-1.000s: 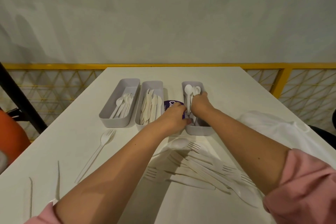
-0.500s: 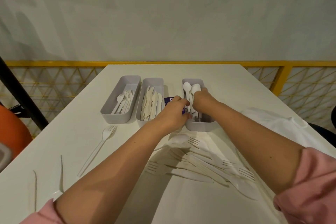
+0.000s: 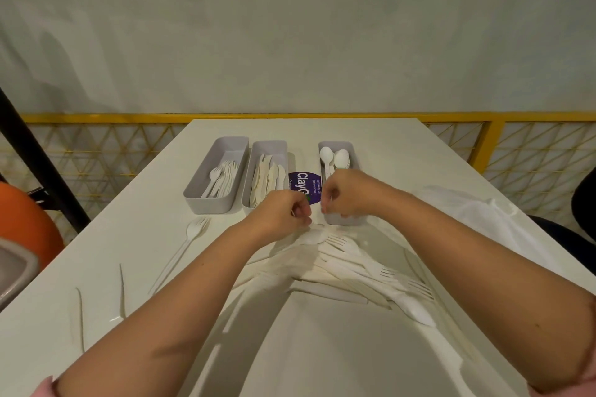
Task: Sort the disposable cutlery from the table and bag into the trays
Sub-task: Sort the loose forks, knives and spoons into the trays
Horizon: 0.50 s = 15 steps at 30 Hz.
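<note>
Three grey trays stand in a row at the far middle of the white table: the left tray [image 3: 225,142] holds forks, the middle tray [image 3: 269,143] knives, the right tray [image 3: 336,144] spoons. My left hand [image 3: 283,213] hovers in front of the knife tray, fingers curled, with nothing visible in it. My right hand [image 3: 350,193] is over the near end of the spoon tray, fingers curled downward and also empty. A loose pile of white cutlery [image 3: 354,271] lies just below both hands. A single fork [image 3: 193,232] lies apart to the left.
A purple label [image 3: 304,185] shows between the knife and spoon trays. A white plastic bag [image 3: 467,209] lies at the right edge. Two thin sticks [image 3: 122,290] lie near left. An orange object [image 3: 25,219] and a yellow railing [image 3: 496,138] flank the table.
Both hands have pulled back out of the spoon tray toward me. The spoons they were handling now lie in that tray, and the purple label is uncovered.
</note>
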Tool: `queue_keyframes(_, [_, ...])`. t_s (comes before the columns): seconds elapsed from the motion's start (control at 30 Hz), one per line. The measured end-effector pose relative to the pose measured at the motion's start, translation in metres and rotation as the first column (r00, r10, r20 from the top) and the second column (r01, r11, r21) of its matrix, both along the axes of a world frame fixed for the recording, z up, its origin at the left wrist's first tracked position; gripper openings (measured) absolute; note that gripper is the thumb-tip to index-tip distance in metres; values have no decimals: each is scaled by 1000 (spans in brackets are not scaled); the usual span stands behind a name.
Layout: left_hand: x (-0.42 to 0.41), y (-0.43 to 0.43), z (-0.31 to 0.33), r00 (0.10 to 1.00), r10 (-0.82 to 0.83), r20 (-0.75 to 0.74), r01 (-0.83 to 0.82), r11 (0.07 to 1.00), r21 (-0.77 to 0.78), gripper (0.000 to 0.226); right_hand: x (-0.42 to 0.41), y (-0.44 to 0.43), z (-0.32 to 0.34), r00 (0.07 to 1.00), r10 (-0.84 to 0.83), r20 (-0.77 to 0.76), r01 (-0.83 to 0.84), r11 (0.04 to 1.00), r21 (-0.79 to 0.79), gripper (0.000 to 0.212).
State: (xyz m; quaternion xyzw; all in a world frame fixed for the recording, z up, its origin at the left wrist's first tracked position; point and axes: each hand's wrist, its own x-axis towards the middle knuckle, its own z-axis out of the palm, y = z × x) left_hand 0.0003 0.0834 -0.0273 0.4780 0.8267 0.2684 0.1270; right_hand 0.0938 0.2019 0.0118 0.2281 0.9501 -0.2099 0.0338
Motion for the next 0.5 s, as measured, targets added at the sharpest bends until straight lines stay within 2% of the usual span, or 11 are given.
queue_keyframes(0.13, [-3, -16, -7, 1000, 21, -1, -21, 996, -86, 7, 13, -17, -11, 985, 122, 118, -118, 992, -48, 7])
queue_keyframes(0.23, [-4, -27, -8, 999, 16, -28, -21, 982, -188, 14, 16, -24, -18, 969, 159, 188, -150, 987, -59, 13])
queue_keyframes(0.37, [-4, -34, -13, 999, 37, 8, -34, 964, -265, 14, 19, -30, -28, 969, 160, 188, -155, 987, -42, 36])
queue_keyframes(0.5, [-2, -38, -18, 995, 99, -21, -101, 961, -259, 17, 19, -34, -36, 972, 162, 170, -165, 986, 2, 31])
